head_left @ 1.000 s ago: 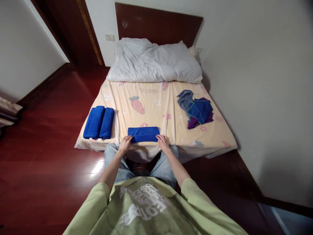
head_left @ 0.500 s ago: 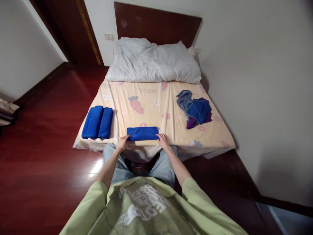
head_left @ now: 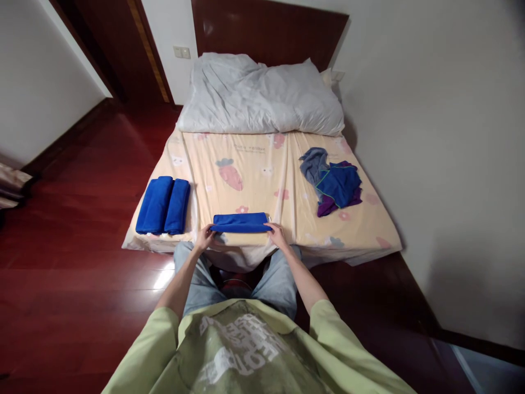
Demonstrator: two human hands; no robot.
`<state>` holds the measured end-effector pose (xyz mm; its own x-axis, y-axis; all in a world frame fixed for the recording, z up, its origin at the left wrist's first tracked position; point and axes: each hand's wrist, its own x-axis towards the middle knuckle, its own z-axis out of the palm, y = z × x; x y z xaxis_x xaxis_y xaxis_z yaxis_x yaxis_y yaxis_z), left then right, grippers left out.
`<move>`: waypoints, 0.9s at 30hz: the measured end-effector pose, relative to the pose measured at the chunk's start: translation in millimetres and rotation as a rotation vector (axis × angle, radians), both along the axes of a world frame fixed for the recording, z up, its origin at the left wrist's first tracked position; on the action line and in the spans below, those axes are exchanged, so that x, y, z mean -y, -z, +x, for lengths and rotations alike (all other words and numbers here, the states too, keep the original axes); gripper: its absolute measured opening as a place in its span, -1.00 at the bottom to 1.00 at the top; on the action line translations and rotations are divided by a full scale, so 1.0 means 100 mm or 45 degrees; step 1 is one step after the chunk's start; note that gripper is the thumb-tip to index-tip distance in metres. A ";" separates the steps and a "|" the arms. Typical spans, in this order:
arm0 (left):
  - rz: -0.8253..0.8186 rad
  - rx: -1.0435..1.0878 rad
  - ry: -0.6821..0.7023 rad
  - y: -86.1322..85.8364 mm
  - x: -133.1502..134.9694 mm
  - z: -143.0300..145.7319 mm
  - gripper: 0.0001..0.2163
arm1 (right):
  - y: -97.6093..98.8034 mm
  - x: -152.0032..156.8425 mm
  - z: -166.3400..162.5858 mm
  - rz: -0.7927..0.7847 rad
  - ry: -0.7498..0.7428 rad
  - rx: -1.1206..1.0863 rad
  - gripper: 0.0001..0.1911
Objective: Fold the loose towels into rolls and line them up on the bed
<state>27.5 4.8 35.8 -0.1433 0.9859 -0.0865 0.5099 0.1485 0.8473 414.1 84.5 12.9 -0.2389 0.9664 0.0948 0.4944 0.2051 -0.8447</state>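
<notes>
A blue towel (head_left: pixel 241 220), folded into a long narrow strip, lies across the bed's near edge in front of me. My left hand (head_left: pixel 205 236) grips its near left corner between thumb and fingers. At the opposite end, my right hand (head_left: pixel 276 233) pinches the near right corner. The near edge of the towel looks slightly raised between my hands, with a small white tag at its right end. To the left, several folded blue towels (head_left: pixel 155 206) lie side by side in a stack.
A crumpled heap of blue, grey and purple cloths (head_left: pixel 338 185) lies on the right of the bed. A white quilt (head_left: pixel 262 98) is bunched below the dark headboard (head_left: pixel 266 27). The patterned bed sheet (head_left: pixel 241 158) hangs over the near edge.
Both hands have lifted the towel's near edge and folded it away from me, so the strip looks narrower. My view has tilted slightly.
</notes>
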 end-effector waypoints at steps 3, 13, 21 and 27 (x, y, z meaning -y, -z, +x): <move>-0.046 0.000 -0.060 -0.01 -0.02 0.02 -0.65 | -0.04 -0.06 -0.01 -0.159 0.051 -0.024 -0.61; -0.124 -0.119 -0.209 0.01 -0.20 0.02 -0.70 | -0.13 -0.39 -0.15 -0.208 0.157 0.129 -0.80; -0.259 -0.305 -0.329 0.10 -0.51 0.03 -0.73 | -0.13 -0.74 -0.28 -0.329 0.192 0.529 -0.71; -0.235 -0.390 -0.384 0.08 -0.51 0.12 -0.69 | -0.15 -0.74 -0.38 -0.390 0.349 0.566 -0.72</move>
<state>39.4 56.2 28.3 -0.4672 0.8685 -0.1657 0.6436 0.4626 0.6097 376.4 158.9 28.3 0.0694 0.9659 -0.2493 0.8140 -0.1993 -0.5457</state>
